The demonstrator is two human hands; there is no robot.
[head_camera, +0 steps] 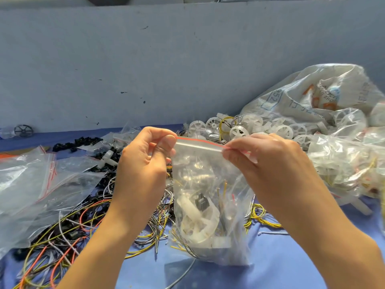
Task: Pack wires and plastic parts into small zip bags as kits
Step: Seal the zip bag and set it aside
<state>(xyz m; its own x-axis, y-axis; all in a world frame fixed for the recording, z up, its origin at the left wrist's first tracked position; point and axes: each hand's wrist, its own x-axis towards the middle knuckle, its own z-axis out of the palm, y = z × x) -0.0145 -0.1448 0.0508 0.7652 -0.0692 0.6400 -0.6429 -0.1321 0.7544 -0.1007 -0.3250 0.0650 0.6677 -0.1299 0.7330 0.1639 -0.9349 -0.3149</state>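
Now both hands [143, 163] [268, 161] pinch zip bag [208, 205] seal.

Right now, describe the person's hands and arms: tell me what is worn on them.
The left hand and right hand are bare: no gloves, and no ring, watch or bracelet shows. The left forearm and right forearm are uncovered too, with no sleeve in view.

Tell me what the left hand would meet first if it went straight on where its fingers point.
Probably the right hand, which pinches the other end of the zip bag's red-lined seal. The left hand pinches that seal with fingers pointing along it; depth is unclear.
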